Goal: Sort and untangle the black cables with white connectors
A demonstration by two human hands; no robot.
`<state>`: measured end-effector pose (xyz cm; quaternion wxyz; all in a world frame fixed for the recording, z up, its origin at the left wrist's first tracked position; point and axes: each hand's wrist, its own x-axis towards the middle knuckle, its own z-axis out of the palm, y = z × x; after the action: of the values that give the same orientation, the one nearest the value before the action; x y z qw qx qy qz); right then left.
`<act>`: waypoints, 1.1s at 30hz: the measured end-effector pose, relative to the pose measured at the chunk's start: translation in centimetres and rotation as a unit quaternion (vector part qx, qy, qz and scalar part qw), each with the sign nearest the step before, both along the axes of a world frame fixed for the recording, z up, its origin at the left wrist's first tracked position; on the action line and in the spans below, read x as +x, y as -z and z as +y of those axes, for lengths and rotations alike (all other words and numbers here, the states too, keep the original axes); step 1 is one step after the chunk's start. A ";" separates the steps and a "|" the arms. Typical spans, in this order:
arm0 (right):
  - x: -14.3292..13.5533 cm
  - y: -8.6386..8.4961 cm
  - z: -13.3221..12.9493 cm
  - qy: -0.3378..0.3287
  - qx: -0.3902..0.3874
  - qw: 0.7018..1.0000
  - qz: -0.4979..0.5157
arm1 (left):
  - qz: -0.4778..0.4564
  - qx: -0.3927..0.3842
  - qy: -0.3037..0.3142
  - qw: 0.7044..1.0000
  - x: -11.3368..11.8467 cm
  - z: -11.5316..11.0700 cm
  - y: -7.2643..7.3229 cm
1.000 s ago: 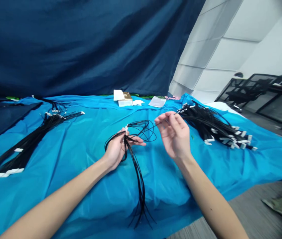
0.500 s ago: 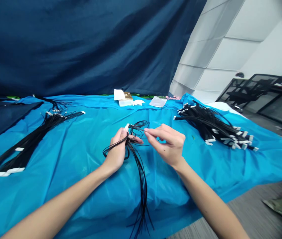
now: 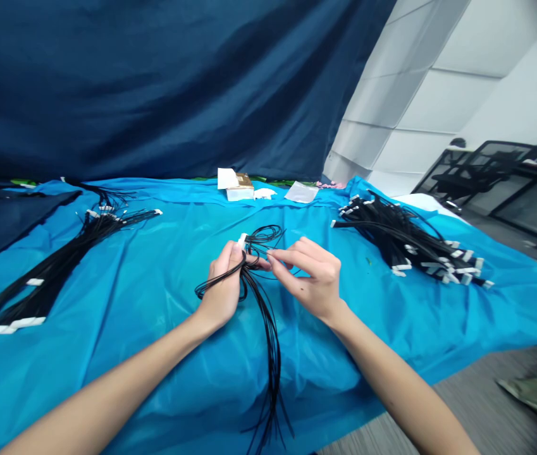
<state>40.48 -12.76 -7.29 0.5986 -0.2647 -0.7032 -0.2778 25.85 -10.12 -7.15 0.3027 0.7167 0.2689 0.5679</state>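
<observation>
My left hand (image 3: 224,284) is closed around a wire harness (image 3: 271,328), a bundle of thin black wires with a white connector (image 3: 242,239) sticking up past the thumb. Some wires loop around the back of that hand, and others curl above its fingers. The long loose ends hang toward the table's front edge. Beside it on the right, my right hand (image 3: 313,278) pinches one thin black wire between thumb and index finger, close to the left fingertips. The exact tip of that wire is too small to make out.
Black wire bundles with white connectors lie at the left (image 3: 66,259) and in a pile at the right (image 3: 391,234). A small open box (image 3: 240,191) and a clear plastic bag (image 3: 301,191) rest at the back of the blue cloth (image 3: 154,366). Office chairs (image 3: 491,167) stand beyond.
My right hand has moved left, with its pinching fingers now closer to my left fingertips. My left hand holds the harness in about the same place.
</observation>
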 end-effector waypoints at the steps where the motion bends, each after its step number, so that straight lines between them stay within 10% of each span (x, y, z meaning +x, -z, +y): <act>1: 0.0 0.0 0.0 -0.001 -0.001 1.000 0.000 | 0.001 0.000 0.001 1.000 0.0 0.0 0.0; 33: -0.6 0.7 0.6 0.005 -0.046 0.999 0.019 | 0.121 0.000 -0.019 0.993 -0.1 0.1 0.3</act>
<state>39.87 -12.20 -7.99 0.5977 -0.3009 -0.7022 -0.2433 25.72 -10.02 -7.41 0.2569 0.7748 0.3168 0.4830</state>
